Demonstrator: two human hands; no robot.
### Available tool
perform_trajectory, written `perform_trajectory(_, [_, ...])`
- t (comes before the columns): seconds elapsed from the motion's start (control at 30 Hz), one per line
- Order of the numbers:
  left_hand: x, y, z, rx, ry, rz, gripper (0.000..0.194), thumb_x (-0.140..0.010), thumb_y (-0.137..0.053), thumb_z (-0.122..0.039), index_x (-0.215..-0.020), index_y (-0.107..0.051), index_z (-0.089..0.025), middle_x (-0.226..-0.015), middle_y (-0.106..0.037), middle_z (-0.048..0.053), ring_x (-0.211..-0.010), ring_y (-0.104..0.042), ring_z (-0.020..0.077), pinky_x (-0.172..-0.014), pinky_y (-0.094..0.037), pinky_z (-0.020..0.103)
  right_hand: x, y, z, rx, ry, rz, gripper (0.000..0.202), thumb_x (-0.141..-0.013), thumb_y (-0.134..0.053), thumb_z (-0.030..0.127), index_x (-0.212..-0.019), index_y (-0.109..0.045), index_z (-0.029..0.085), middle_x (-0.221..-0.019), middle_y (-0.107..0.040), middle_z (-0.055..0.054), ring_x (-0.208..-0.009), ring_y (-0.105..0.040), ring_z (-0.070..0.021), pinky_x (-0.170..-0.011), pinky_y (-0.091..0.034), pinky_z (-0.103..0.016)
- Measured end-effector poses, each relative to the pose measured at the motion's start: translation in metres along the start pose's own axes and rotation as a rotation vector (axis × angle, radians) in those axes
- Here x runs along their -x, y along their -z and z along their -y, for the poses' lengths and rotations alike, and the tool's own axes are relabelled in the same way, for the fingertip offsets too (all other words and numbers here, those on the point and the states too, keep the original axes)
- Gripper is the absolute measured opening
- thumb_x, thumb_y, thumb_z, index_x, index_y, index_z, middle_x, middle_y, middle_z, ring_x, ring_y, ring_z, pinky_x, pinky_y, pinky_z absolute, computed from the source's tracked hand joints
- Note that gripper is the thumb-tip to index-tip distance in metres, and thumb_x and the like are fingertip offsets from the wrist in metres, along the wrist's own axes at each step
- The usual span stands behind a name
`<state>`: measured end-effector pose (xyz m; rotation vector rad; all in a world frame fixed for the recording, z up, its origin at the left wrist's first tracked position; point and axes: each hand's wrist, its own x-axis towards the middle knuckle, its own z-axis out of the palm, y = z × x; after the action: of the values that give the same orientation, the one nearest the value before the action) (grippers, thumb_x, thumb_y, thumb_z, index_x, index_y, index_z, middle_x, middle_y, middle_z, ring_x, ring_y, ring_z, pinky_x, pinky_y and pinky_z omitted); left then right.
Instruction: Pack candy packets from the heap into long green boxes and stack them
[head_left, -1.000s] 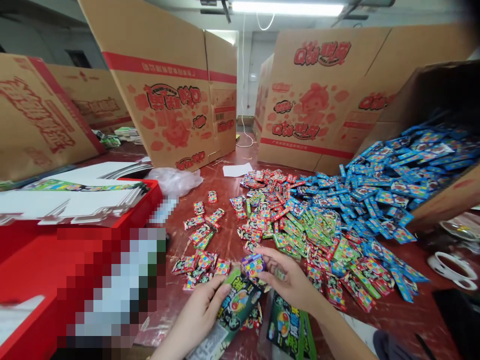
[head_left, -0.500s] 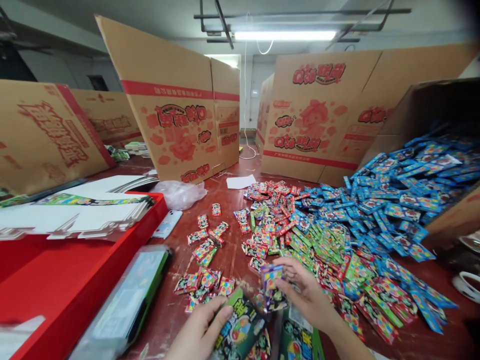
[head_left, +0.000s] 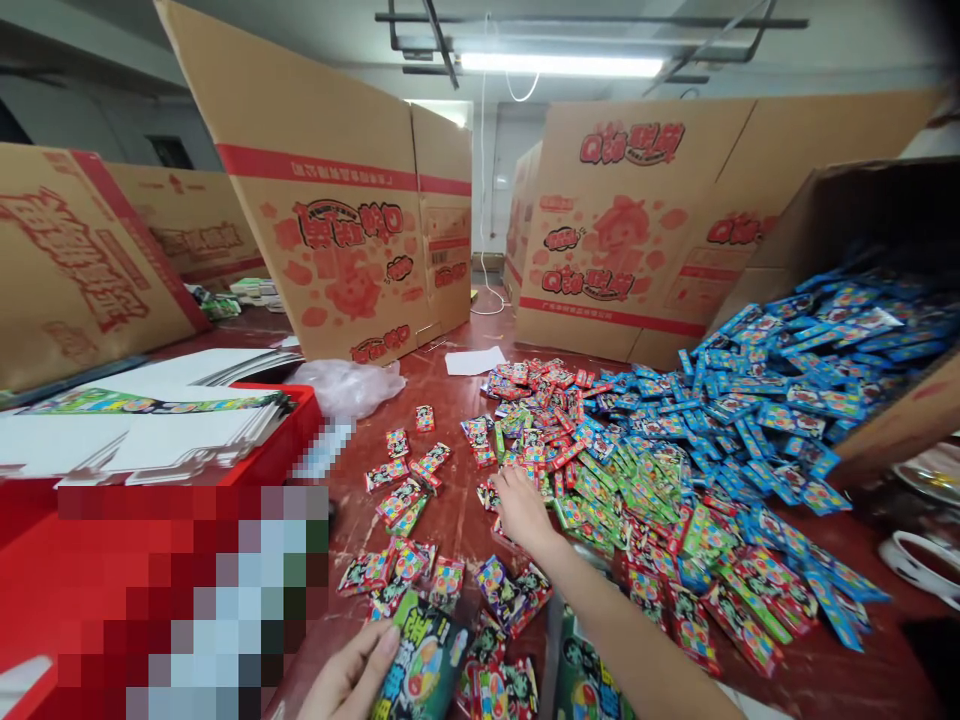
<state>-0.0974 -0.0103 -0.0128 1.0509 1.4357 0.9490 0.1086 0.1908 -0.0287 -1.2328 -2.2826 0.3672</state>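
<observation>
My left hand (head_left: 356,675) is closed on the edge of a green and black printed candy pouch (head_left: 424,655) at the bottom of the view. My right hand (head_left: 523,510) stretches forward to the near left edge of the heap of small candy packets. Its fingers are bent slightly apart over a red packet (head_left: 487,493), and their tips are partly hidden. A purple candy packet (head_left: 496,588) lies between my hands, beside other loose packets. Under my right forearm is a second green pouch (head_left: 589,675). Red packets (head_left: 506,692) lie between the two pouches.
Blue packets (head_left: 795,400) spill from a tipped carton at right, beside green packets (head_left: 637,485). Small groups of red packets (head_left: 409,500) lie on the dark red table. At left is a red tray (head_left: 247,455) with white card sheets. Large cartons (head_left: 352,230) stand behind.
My right hand has let go of the purple packet and moved forward and left to the heap. My left hand, still holding the green pouch, has shifted left and down.
</observation>
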Motion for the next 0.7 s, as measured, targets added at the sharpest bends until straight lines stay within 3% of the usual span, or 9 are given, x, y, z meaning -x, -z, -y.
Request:
perform_trajectory(0.13, [-0.002,-0.003,0.003,-0.046,-0.021,-0.009,0.055,-0.077,-0.049,-0.067,-0.099,-0.065,-0.019,-0.099,-0.069,0.004,-0.094,-0.061,0.0248,-0.089,-0.047,0.029,0.014,0.007,-0.001,-0.135,-0.001,-0.002,0.015,-0.072,-0.059,0.006,-0.081,-0.062,0.018,-0.093,-0.055,-0.007,-0.090,-0.056,-0.0217,-0.081,-0.048,-0.035])
perform_trajectory(0.27, [-0.009,-0.006,0.003,-0.107,-0.028,0.006,0.056,-0.077,-0.048,-0.067,-0.099,-0.066,-0.019,-0.097,-0.069,0.004,-0.094,-0.061,0.0252,-0.086,-0.048,0.028,0.067,0.032,0.005,-0.868,-0.084,-0.008,0.013,-0.081,-0.061,0.027,-0.093,-0.060,0.022,-0.105,-0.053,-0.007,-0.081,-0.060,-0.0169,-0.066,-0.051,-0.029])
perform_trajectory(0.37, [-0.016,-0.013,-0.002,-0.177,-0.067,0.044,0.053,-0.080,-0.047,-0.064,-0.101,-0.066,-0.020,-0.097,-0.069,0.004,-0.093,-0.060,0.0251,-0.084,-0.047,0.027,0.101,0.046,0.015,-1.213,-0.131,0.021,0.027,-0.073,-0.072,0.036,-0.095,-0.062,0.023,-0.118,-0.052,-0.009,-0.099,-0.058,-0.0232,-0.076,-0.051,-0.034])
perform_trajectory(0.5, [-0.020,-0.032,-0.013,-0.195,-0.104,0.085,0.048,-0.084,-0.046,-0.058,-0.107,-0.064,-0.020,-0.101,-0.068,0.004,-0.097,-0.058,0.0241,-0.086,-0.045,0.026,0.115,0.050,0.023,-1.200,-0.284,-0.216,0.016,-0.079,-0.066,0.037,-0.081,-0.064,0.022,-0.126,-0.051,-0.008,-0.108,-0.055,-0.0243,-0.085,-0.048,-0.035])
perform_trajectory(0.57, [-0.019,-0.042,-0.019,-0.173,-0.113,0.120,0.044,-0.086,-0.045,-0.054,-0.109,-0.063,-0.020,-0.102,-0.067,0.003,-0.093,-0.059,0.0224,-0.086,-0.045,0.026,0.113,0.048,0.026,-1.199,-0.315,-0.311,0.020,-0.081,-0.065,0.034,-0.099,-0.062,0.026,-0.137,-0.044,-0.006,-0.116,-0.051,-0.0239,-0.092,-0.046,-0.036])
perform_trajectory(0.6, [-0.018,-0.047,-0.021,-0.173,-0.122,0.125,0.043,-0.087,-0.045,-0.052,-0.108,-0.063,-0.020,-0.101,-0.067,0.003,-0.092,-0.059,0.0217,-0.085,-0.045,0.025,0.111,0.047,0.026,-1.219,-0.303,-0.323,0.034,-0.080,-0.065,0.034,-0.113,-0.056,0.030,-0.141,-0.039,-0.005,-0.121,-0.048,-0.0238,-0.096,-0.044,-0.037])
perform_trajectory(0.7, [-0.016,-0.058,-0.028,-0.204,-0.146,0.109,0.040,-0.088,-0.045,-0.050,-0.104,-0.065,-0.019,-0.094,-0.068,0.003,-0.087,-0.059,0.0210,-0.080,-0.046,0.024,0.106,0.046,0.029,-1.248,-0.249,-0.254,0.060,-0.083,-0.061,0.036,-0.137,-0.033,0.035,-0.144,-0.038,-0.004,-0.130,-0.039,-0.0214,-0.103,-0.038,-0.039])
